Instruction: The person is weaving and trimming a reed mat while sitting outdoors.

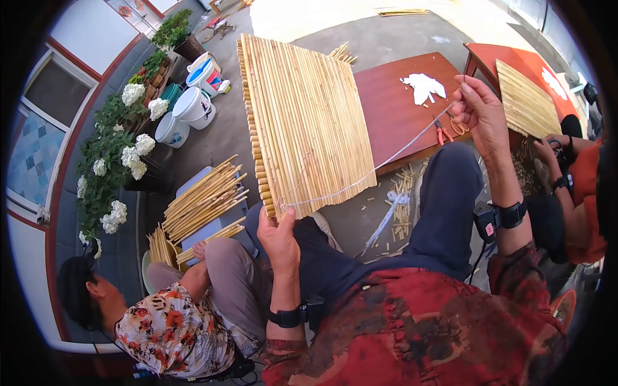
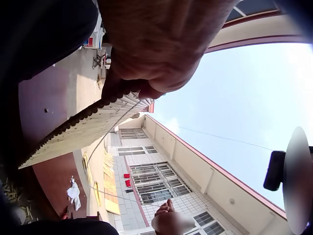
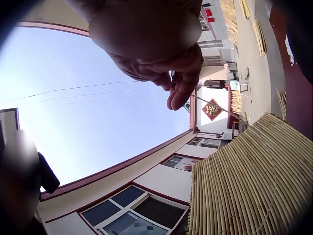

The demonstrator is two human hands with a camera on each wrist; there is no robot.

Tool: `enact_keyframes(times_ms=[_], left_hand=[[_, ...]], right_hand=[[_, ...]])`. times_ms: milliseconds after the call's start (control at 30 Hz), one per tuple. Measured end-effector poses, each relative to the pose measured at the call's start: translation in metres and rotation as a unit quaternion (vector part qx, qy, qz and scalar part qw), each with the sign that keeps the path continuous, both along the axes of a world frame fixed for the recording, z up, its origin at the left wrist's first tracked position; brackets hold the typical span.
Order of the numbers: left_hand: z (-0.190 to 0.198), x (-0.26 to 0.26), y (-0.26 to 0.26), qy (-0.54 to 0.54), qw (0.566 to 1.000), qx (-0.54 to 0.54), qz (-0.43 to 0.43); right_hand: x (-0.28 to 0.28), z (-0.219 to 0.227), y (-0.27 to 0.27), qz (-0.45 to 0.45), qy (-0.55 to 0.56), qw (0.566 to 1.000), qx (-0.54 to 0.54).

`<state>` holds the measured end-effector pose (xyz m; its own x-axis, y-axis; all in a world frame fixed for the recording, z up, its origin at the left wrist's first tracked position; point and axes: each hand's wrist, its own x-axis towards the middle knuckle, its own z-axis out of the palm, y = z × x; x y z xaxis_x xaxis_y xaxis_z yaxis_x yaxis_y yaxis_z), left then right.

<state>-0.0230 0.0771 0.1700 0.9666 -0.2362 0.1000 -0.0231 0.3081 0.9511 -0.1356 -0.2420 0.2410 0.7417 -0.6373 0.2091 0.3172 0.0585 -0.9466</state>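
A mat of stiff straw-yellow stalks (image 1: 309, 122) stands tilted in front of me in the head view. My left hand (image 1: 280, 241) grips its near-left corner, thumb against the face; in the left wrist view that hand (image 2: 156, 49) covers the corner. From there a thin pale string (image 1: 412, 143) crosses the mat's lower part and runs up to my right hand (image 1: 479, 116). Raised over my right knee, the right hand pinches the string between thumb and fingers. The right wrist view shows the string slack across the stalks (image 3: 244, 181).
On the reddish-brown table (image 1: 396, 77) lie a white crumpled sheet (image 1: 425, 88) and red-handled pliers (image 1: 443, 133). Loose stalks (image 1: 203, 202) lie beside a seated person (image 1: 180, 321) at left. Another person's hand (image 1: 547, 151) holds a second mat (image 1: 528, 100) at right. Cut pieces (image 1: 405, 209) litter the ground.
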Motion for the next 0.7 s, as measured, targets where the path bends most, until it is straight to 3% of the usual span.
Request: enact_keyframes(times_ms=[100,233,300,433,567,700], left_hand=[[0.007,-0.003,0.002,-0.020,0.999,0.044,-0.002],[0.003,-0.009,0.001,0.006,0.998,0.064,-0.021],[0.002,-0.009,0.002,0.070,0.995,0.046,-0.055],[0.003,-0.007,0.003,0.080,0.995,0.032,-0.048],[0.002,0.001,0.008,0.056,0.995,0.052,-0.060],[0.001,0.006,0.010,0.062,0.994,0.054,-0.067]], right_hand=[[0.015,-0.012,0.055,0.141,0.074,0.986,-0.045],[0.032,-0.031,0.116,0.242,0.145,0.938,-0.201],[0.048,-0.054,0.135,0.168,-0.006,0.908,-0.383],[0.057,-0.069,0.153,0.225,0.051,0.884,-0.407],[0.072,-0.083,0.162,0.244,0.006,0.900,-0.361],[0.076,-0.082,0.162,0.255,0.028,0.896,-0.361]])
